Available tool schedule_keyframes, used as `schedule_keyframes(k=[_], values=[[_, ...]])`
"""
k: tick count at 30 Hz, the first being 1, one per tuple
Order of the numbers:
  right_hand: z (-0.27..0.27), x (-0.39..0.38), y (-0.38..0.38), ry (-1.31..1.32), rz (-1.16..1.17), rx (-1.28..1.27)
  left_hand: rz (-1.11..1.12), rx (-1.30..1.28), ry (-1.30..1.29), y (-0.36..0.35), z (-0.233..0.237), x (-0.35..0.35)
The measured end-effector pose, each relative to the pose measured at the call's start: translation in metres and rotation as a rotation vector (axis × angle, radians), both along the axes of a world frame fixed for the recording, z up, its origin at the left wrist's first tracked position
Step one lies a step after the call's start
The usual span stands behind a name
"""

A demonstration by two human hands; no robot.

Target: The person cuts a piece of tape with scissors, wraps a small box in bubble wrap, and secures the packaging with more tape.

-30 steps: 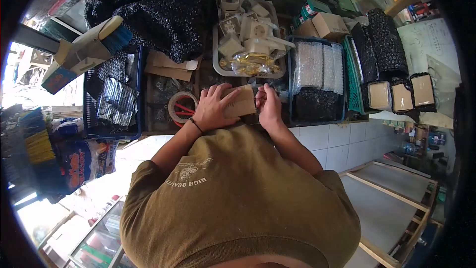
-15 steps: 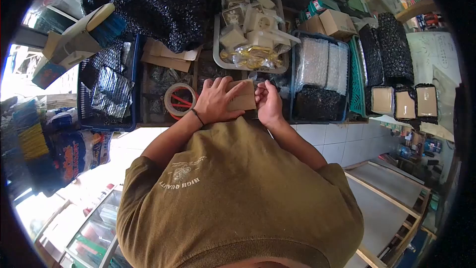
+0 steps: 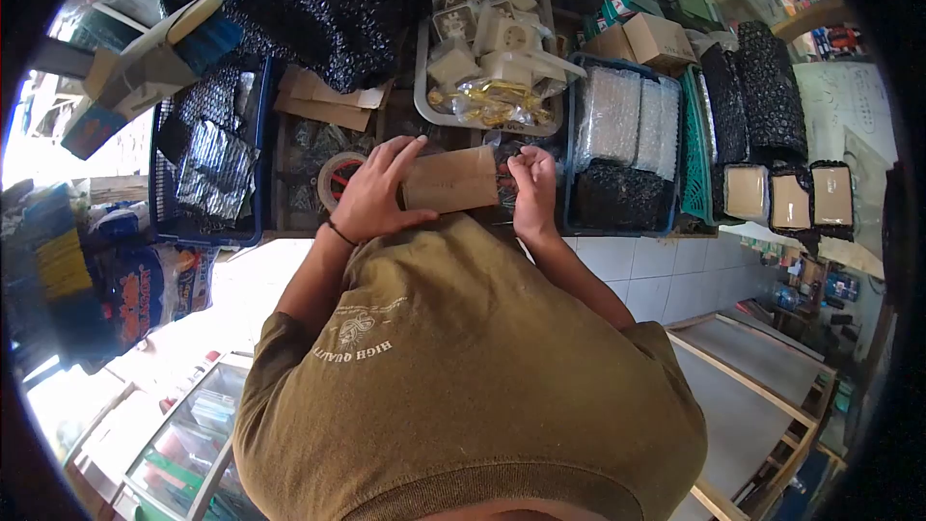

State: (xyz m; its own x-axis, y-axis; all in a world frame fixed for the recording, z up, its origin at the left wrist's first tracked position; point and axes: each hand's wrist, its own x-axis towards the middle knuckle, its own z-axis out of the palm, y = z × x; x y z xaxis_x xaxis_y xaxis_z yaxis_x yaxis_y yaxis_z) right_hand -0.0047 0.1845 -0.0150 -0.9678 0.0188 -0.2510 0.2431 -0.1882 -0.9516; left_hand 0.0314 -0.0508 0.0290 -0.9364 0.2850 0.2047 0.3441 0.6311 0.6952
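Note:
A flat piece of brown cardboard (image 3: 450,181) lies in front of my chest, over the edge of the compartmented wooden tray. My left hand (image 3: 371,191) spans its left end, with the thumb along the near edge and the fingers at the far corner. Just off the cardboard's right end is my right hand (image 3: 533,188), its fingers curled together. Something small and dark shows at those fingertips, too small to name. Partly behind my left hand is a tape roll (image 3: 328,191) with something red inside its ring.
A white tray (image 3: 421,87) of sockets in plastic bags stands beyond the cardboard. Blue baskets (image 3: 569,135) with bubble-wrapped packs flank the work spot. Black bubble wrap (image 3: 318,14) is heaped at the back left. Three wrapped boxes (image 3: 791,201) sit at the right.
My left hand has slid left off the top of the cardboard to its left end, uncovering more of its surface. My right hand has shifted slightly, its fingers more curled.

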Motion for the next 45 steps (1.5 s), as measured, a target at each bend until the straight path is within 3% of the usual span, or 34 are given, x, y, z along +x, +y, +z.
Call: schedule_keyframes(k=[3,10,12,17,19,23,25,26,29,35,45], values=[[-0.004,0.001,-0.001,0.08,0.028,0.049,-0.032,-0.044,-0.119,-0.013,0.007,0.007],[-0.001,-0.007,-0.014,0.094,-0.028,0.014,-0.149,-0.26,0.019,-0.008,0.004,-0.009],[0.002,-0.008,-0.02,0.043,-0.117,-0.11,-0.186,-0.264,0.018,-0.005,-0.002,-0.018],[-0.013,-0.013,-0.016,0.078,-0.153,-0.055,-0.27,-0.152,-0.002,0.0,-0.021,-0.019],[-0.007,-0.013,-0.017,0.094,-0.152,-0.06,-0.179,0.041,-0.102,-0.005,-0.017,-0.016],[0.005,-0.009,-0.02,0.057,-0.152,0.003,-0.123,0.011,-0.267,-0.026,0.004,-0.009],[0.0,-0.009,-0.023,0.009,-0.134,-0.023,-0.114,-0.053,-0.521,-0.027,0.022,-0.011],[-0.009,-0.011,-0.023,0.003,-0.155,0.0,-0.106,-0.026,-0.352,-0.027,0.009,-0.009],[-0.016,-0.013,-0.027,0.025,-0.18,0.033,-0.099,-0.035,-0.247,-0.026,-0.017,-0.013],[-0.025,-0.015,-0.024,-0.005,-0.141,0.017,-0.086,0.005,-0.462,-0.025,-0.01,-0.024],[-0.036,-0.017,-0.025,0.033,-0.182,0.059,0.022,-0.031,-0.433,-0.019,-0.019,-0.03]])
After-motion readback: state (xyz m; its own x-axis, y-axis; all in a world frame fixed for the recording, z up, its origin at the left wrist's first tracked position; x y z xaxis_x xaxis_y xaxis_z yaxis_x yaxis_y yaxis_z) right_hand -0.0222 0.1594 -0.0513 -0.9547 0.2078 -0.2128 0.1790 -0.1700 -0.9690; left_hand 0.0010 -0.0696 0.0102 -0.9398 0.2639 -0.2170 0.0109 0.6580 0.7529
